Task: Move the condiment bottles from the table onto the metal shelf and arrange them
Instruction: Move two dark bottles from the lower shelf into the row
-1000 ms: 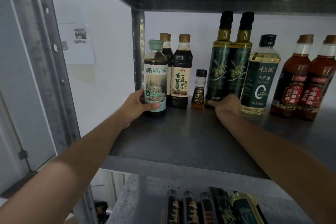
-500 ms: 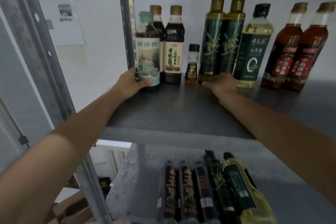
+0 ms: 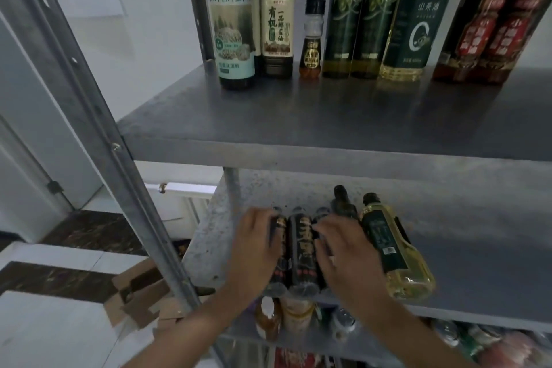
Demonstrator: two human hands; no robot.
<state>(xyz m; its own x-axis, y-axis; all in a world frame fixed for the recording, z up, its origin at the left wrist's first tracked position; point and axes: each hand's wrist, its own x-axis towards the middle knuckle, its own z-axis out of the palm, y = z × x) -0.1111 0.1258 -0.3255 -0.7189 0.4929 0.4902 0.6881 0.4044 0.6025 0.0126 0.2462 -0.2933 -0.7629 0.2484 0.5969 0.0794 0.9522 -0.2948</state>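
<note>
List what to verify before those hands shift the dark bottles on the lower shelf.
1. Left hand grips the left dark bottle: ok.
2. Right hand has its fingers curled over the right dark bottle: ok.
3. Middle dark bottle lies uncovered between the hands: ok.
4. Yellow oil bottle sits right beside the right hand and could get knocked: not ok.
5. Teal-label bottle on the upper shelf is upright and away from both hands: ok.
6. Whether the lower bottles stand or lie: cannot tell.
</note>
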